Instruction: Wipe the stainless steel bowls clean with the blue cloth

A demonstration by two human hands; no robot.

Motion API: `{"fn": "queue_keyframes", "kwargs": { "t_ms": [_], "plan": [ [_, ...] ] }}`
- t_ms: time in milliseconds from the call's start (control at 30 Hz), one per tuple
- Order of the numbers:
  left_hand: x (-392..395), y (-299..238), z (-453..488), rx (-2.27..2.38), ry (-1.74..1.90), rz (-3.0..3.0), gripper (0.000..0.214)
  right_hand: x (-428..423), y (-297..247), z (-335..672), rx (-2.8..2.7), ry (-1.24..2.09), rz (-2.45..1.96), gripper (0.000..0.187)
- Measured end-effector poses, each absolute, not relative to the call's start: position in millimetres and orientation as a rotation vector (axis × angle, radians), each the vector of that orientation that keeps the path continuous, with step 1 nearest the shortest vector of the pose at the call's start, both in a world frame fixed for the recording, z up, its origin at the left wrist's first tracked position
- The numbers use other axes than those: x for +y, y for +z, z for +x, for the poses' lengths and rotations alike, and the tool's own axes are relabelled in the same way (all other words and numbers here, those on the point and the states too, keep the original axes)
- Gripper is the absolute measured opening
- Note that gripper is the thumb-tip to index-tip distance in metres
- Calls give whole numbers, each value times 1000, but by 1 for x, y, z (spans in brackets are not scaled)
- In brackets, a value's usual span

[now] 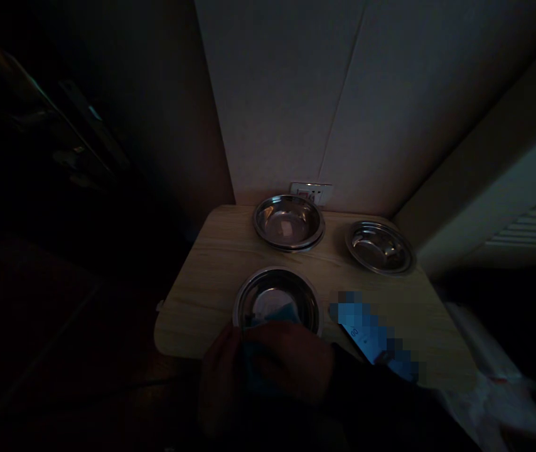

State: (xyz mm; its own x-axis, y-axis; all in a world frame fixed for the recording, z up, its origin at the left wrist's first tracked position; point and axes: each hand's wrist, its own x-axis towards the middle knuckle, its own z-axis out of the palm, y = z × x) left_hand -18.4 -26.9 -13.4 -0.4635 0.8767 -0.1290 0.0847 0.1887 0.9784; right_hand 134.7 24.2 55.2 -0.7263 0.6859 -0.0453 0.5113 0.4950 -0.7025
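Observation:
A shiny steel bowl [306, 295] stands near the front edge of the small wooden table, tilted a little toward me. My left hand [221, 373] is closed at its near left rim; the dark hides most of those fingers. Bent over the near side of the bowl, my right hand [291, 358] presses a blue cloth [285, 312] against the inside. Part of the cloth shows past the knuckles, and more hangs below the hand.
Stacked steel bowls [289, 220] stand at the back of the table [202, 282], below a wall socket [312, 190]. More steel dishes [380, 248] lie at the back right. A lit phone [364, 336], partly blurred out, rests beside my right forearm. The room is dark.

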Motion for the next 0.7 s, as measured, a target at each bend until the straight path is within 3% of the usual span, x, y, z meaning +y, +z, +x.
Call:
{"fn": "queue_keyframes", "kwargs": {
  "t_ms": [133,233,400,700],
  "plan": [
    [-24,4,-14,1819,1233,944,31,16,51,135,-2469,963,-998,39],
    [-19,21,-10,1866,1068,774,39,8,46,141,-2583,819,-989,31],
    [-12,37,-1,1797,1110,987,43,1,40,172,-2715,596,-1015,21],
    [-14,40,3,1901,1106,1007,50,-7,27,146,-2451,668,-972,38]
  ]
}}
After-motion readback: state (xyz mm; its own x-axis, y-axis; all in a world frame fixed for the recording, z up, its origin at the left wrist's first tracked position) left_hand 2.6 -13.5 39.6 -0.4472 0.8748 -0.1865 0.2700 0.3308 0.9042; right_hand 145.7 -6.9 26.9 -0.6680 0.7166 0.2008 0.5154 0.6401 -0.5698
